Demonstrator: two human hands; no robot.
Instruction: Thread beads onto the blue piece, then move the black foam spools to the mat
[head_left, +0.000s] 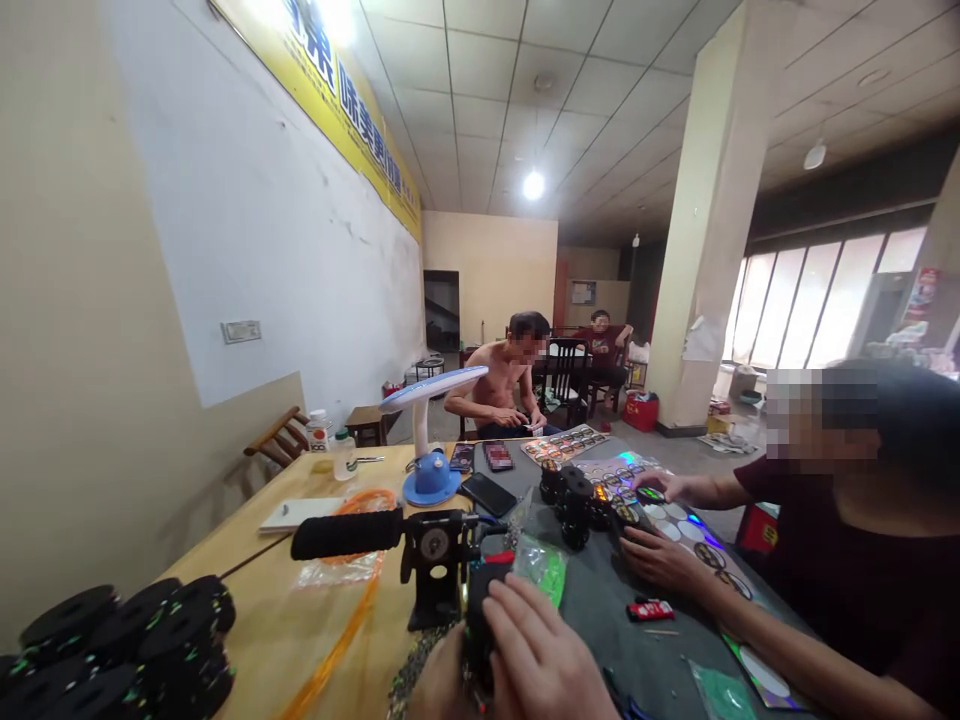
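A black, spool-like round piece point(486, 592) is held near the table's front edge, against the right side of a small black device point(436, 560) with a foam-covered handle point(346, 535). My right hand point(544, 650) lies over the piece, fingers closed around its near side. On its lower left is my left hand point(439, 675), partly cut off by the frame; its fingertips are hidden behind the piece. A clear bag with bright green contents point(551, 570) lies just beyond my right hand. Orange cord point(337, 655) runs over the wood left of the device.
Black speckled foam rolls point(180, 620) are piled at the left. A blue-based lamp point(431, 480), a phone point(489, 494) and bottles point(344, 455) stand or lie farther back. At right, a co-worker's hands point(652, 550) handle black spools beside sticker sheets point(697, 540); a red lighter point(650, 609) lies nearer.
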